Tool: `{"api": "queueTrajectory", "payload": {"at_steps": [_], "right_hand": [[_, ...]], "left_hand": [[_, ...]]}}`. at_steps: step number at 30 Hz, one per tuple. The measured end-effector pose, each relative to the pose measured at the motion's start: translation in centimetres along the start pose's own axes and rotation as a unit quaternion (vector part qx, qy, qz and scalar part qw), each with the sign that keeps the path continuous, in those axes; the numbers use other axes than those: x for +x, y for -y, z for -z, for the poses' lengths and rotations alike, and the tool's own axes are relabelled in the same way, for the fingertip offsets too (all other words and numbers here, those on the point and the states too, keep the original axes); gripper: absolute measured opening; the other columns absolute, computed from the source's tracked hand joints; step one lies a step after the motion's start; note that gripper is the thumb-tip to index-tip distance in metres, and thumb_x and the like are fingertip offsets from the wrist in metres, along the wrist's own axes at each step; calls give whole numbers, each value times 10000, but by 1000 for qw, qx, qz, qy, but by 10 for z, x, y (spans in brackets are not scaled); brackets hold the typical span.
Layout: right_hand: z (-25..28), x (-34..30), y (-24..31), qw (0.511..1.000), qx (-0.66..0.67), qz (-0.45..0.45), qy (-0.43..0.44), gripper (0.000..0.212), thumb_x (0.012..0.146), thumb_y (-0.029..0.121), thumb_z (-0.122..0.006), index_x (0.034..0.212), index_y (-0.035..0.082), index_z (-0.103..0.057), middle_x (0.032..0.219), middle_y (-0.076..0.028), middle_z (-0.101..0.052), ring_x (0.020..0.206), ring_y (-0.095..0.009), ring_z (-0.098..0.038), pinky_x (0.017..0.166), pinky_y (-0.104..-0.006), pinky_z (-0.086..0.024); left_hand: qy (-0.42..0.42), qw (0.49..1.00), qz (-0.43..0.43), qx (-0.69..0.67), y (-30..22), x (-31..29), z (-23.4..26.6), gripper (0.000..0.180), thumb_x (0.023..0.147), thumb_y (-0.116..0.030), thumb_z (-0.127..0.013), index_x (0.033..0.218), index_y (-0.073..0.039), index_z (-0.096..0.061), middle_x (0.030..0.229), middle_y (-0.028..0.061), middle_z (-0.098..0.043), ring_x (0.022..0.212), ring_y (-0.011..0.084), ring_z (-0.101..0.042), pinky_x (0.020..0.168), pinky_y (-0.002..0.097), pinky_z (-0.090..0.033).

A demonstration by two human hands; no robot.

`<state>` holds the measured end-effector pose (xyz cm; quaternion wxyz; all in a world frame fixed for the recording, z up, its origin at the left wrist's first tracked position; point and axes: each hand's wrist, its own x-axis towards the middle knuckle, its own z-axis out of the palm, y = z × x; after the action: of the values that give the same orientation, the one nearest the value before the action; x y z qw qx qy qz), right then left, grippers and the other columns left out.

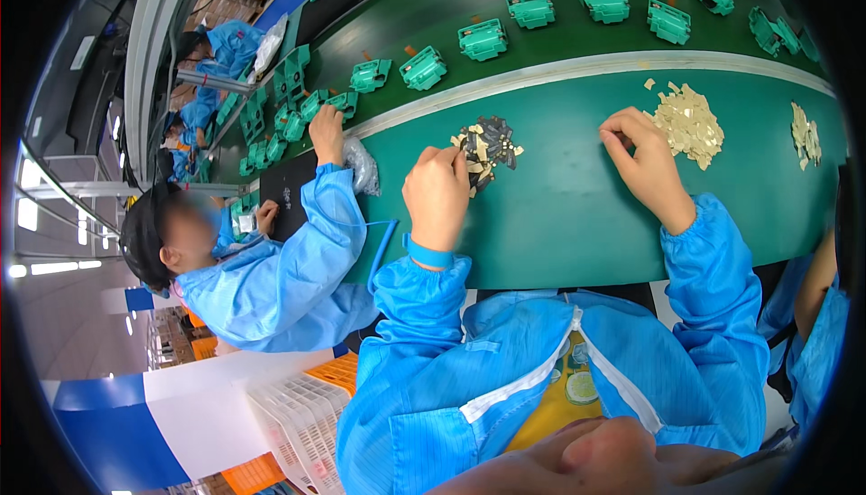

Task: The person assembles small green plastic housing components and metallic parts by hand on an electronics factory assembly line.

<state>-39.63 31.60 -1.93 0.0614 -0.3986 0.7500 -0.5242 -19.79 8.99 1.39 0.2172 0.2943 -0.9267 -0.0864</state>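
Note:
My left hand (436,193) has its fingers curled together at the near left edge of a mixed pile of small black parts (494,138) and cream pieces (478,170). Whatever lies between those fingertips is hidden. My right hand (645,161) hovers just left of a larger heap of flat cream pieces (690,125). Its thumb and forefinger come together in a pinch, and anything held there is too small to make out. A blue band (429,254) with a cord circles my left wrist.
Beyond a pale rail (559,71), green plastic cases (483,39) stand in a row on a dark green belt. A co-worker (280,269) in blue reaches toward cases at the left, beside a clear bag (361,166). Another cream pile (805,137) lies far right on the green table (550,233).

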Motion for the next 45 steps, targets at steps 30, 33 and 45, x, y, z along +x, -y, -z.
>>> {"api": "queueTrajectory", "payload": {"at_steps": [30,33,45], "right_hand": [[33,14,-26,937,269,-223,-10,101,991,99,-672,1044,14,-686,903,-16,-677,809,-96,-618,759,-248,-510],[31,11,-26,958,217,-188,-14,91,1004,82,-656,1039,1,-675,902,0,-646,831,-89,-602,769,-246,-503],[39,13,-26,999,-44,-18,4,52,975,24,-604,1003,-5,-637,890,-114,-582,795,-254,-584,702,-341,-468]], "left_hand": [[-102,911,-311,-252,-129,51,-95,254,817,-63,-759,1065,-49,-706,962,56,-657,853,246,-631,690,383,-488],[-105,906,-323,-253,-128,50,-105,202,825,-72,-757,1018,-62,-700,942,54,-650,842,247,-624,689,375,-462],[-76,908,-312,-269,-133,49,-116,150,811,-72,-756,941,-59,-683,907,64,-644,817,266,-624,707,393,-495]]}}
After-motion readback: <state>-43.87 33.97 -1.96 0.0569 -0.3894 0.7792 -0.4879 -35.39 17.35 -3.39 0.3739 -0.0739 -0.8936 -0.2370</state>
